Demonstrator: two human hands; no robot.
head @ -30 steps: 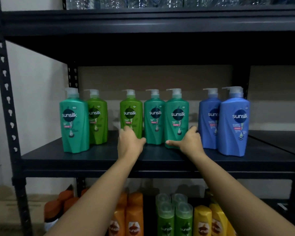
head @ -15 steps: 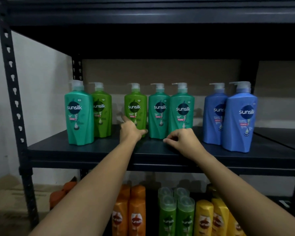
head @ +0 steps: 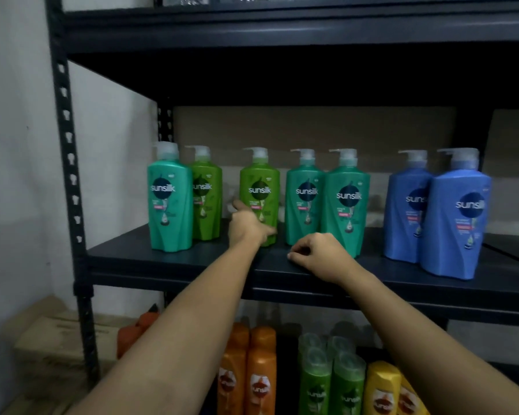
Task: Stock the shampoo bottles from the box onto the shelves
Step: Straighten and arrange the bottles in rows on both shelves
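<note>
Seven pump bottles stand upright in a loose row on the middle shelf (head: 168, 259). From its left end: a teal bottle (head: 170, 205) touching a green one (head: 207, 202) set slightly behind it, a gap, then the light-green bottle (head: 259, 187), a teal pair (head: 304, 202) (head: 346, 205) side by side, another gap, and two blue bottles (head: 408, 211) (head: 456, 223) toward the right end, the rightmost nearest the front edge.

Left hand (head: 247, 226) is on the lower part of the light-green bottle, index finger stretched along its left side, the others wrapped toward the front. It looks like a nudge or light grip rather than a lift. Right hand (head: 318, 254) hovers over the shelf's front edge just before the teal pair, fingers loosely curled, holding nothing.

Lower shelf carries smaller bottles: orange (head: 261, 372), green (head: 315, 381), yellow (head: 382, 390). A cardboard box (head: 51, 333) sits on the floor at the left, beyond the black upright (head: 69, 163); contents not visible.

Handling judgement: these look full, so heavy for one hand; rigid plastic, glossy, likely slippery. Tall and narrow, so a push high up could tip one into its neighbour. Best hold is around the waist of the body, or push low near the base to slide it. The pump head is a weak handle and I would avoid it. Not fragile.
</note>
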